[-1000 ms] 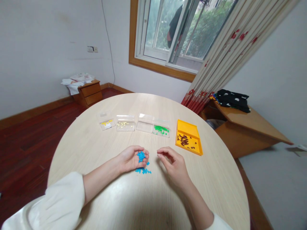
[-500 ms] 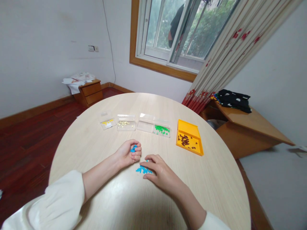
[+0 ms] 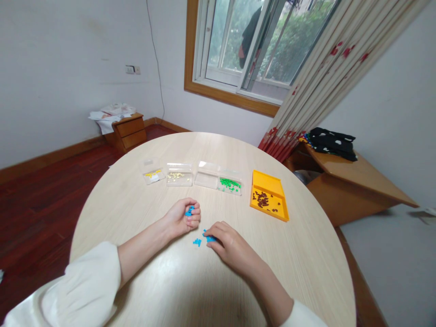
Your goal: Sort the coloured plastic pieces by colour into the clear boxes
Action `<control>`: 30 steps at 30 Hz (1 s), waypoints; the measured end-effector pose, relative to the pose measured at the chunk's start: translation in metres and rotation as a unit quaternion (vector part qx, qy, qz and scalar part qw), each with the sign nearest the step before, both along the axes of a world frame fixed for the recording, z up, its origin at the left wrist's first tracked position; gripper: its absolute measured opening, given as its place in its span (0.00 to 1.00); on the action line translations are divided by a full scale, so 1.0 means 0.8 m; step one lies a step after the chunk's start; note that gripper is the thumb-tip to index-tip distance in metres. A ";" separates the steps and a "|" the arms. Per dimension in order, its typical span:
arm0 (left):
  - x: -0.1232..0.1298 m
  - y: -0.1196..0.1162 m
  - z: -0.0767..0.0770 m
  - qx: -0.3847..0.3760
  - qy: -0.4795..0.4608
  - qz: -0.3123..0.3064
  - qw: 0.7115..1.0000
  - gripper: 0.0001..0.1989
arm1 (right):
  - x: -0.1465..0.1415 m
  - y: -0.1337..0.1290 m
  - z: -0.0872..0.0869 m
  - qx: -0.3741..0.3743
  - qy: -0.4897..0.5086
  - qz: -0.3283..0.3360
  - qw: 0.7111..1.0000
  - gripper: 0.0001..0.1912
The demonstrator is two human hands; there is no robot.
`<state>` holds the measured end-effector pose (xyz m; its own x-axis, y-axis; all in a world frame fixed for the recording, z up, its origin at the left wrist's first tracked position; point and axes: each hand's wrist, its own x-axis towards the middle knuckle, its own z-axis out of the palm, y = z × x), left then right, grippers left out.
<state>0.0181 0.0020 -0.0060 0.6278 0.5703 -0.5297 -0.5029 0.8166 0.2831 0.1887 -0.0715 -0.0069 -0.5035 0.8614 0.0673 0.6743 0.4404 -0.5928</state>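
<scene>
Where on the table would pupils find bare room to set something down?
Bare: the table between the forearms; the strip from the clear boxes to the far edge; the patch between the right hand and the orange box. Crowded: the row of clear boxes, and beside the right hand, where blue pieces lie near the left hand.

Head view: we look forward and down from head height;
Round table (image 3: 218, 204): near, below us, cut by the bottom edge;
Window (image 3: 274, 61): farther ahead, cut off above.
</scene>
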 end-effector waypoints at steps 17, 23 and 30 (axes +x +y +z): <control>0.000 -0.001 0.003 0.003 0.005 0.002 1.000 0.11 | 0.010 0.001 0.003 -0.046 0.017 -0.008 0.999 0.09; 0.002 -0.002 0.007 0.004 0.021 0.007 1.000 0.12 | 0.007 -0.001 0.007 -0.030 -0.006 -0.003 1.000 0.06; 0.002 -0.003 0.006 0.005 0.020 0.009 1.000 0.12 | 0.011 0.001 0.006 -0.004 -0.003 -0.025 1.000 0.09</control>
<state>0.0196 0.0000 -0.0009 0.5967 0.5869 -0.5473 -0.5055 0.8046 0.3117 0.1973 -0.0705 -0.0018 -0.4606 0.8858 0.0573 0.6993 0.4018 -0.5912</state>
